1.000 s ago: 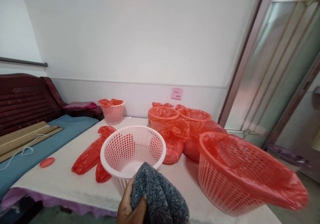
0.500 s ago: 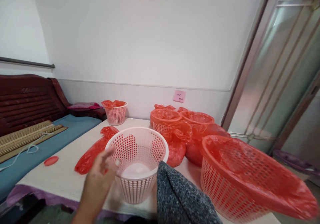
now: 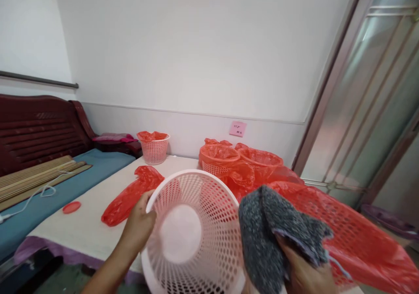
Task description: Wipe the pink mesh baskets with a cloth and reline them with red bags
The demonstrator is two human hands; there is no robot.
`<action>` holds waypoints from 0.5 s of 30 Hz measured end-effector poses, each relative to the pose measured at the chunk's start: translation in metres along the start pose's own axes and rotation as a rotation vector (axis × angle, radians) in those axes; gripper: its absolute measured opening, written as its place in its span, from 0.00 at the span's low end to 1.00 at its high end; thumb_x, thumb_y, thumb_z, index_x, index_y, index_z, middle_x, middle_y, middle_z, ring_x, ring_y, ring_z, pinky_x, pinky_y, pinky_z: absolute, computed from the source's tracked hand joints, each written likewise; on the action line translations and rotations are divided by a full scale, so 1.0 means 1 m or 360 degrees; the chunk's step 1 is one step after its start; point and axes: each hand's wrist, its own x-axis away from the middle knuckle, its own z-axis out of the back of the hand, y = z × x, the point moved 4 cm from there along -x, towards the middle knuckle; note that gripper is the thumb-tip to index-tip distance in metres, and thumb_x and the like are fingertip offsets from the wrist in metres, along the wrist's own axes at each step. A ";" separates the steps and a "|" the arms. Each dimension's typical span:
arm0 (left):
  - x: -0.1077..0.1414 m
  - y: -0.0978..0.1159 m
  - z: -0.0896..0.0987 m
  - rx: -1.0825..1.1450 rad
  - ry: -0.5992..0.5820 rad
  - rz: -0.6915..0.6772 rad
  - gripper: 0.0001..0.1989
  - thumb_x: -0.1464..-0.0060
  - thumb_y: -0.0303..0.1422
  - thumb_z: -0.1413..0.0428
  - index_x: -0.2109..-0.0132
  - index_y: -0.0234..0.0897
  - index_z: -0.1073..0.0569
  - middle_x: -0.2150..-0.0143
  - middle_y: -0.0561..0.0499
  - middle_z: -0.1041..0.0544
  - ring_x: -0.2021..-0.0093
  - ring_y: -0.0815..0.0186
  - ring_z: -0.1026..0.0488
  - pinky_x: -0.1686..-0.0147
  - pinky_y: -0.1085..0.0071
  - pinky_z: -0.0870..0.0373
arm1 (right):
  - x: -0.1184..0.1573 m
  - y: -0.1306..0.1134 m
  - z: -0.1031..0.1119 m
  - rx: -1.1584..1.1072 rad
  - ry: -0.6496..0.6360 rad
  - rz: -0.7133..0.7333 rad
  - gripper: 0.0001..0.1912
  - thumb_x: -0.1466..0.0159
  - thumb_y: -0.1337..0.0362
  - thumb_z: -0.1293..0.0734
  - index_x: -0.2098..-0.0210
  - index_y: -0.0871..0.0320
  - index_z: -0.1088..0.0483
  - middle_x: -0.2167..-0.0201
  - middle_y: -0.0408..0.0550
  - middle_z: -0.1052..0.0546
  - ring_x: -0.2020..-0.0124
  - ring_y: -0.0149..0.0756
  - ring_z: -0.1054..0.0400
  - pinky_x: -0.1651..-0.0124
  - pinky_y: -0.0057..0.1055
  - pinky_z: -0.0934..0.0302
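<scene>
A white perforated basket [image 3: 181, 233] is tilted with its opening toward me near the table's front edge. My left hand [image 3: 142, 219] grips its left rim, thumb on the near side. In my right hand [image 3: 303, 265] is a dark grey cloth [image 3: 275, 228], bunched up at the basket's right side; the cloth hides part of the fingers. Left of the basket lies a red plastic bag [image 3: 132, 195]. Behind the cloth, at the right, stands a large red basket lined with a red bag [image 3: 353, 215].
More bag-lined baskets [image 3: 219, 154] stand by the wall. A small pink basket [image 3: 155, 150] holding a red bag is at the table's back left. A red lid [image 3: 71, 207] lies on the cream tabletop [image 3: 88, 233]. A bench [image 3: 36, 128] stands at the left.
My left hand has closed on the basket's rim, and the basket has tilted toward me. The grey cloth has moved up and right, bringing my right hand into view.
</scene>
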 end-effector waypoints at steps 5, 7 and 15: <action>0.034 0.023 -0.025 -0.0242 -0.0103 -0.0378 0.28 0.53 0.22 0.53 0.43 0.35 0.33 0.44 0.43 0.26 0.42 0.56 0.30 0.41 0.58 0.37 | -0.002 -0.081 -0.093 0.0489 -0.0377 0.1054 0.13 0.44 0.65 0.35 0.60 0.54 0.25 0.57 0.54 0.23 0.52 0.50 0.32 0.46 0.49 0.38; 0.042 0.023 -0.036 -0.0322 -0.0159 -0.0491 0.28 0.52 0.21 0.55 0.42 0.34 0.34 0.41 0.41 0.28 0.40 0.57 0.32 0.39 0.57 0.40 | 0.009 -0.098 -0.131 0.0650 -0.0594 0.1318 0.24 0.45 0.73 0.39 0.49 0.59 0.30 0.49 0.57 0.27 0.48 0.48 0.36 0.46 0.45 0.39; 0.050 0.018 -0.038 -0.0292 -0.0203 -0.0481 0.30 0.51 0.19 0.56 0.40 0.35 0.35 0.37 0.42 0.33 0.34 0.57 0.40 0.35 0.55 0.48 | 0.019 -0.075 -0.189 0.1063 -0.0783 0.1521 0.26 0.37 0.70 0.40 0.40 0.57 0.39 0.47 0.55 0.29 0.46 0.47 0.40 0.43 0.47 0.49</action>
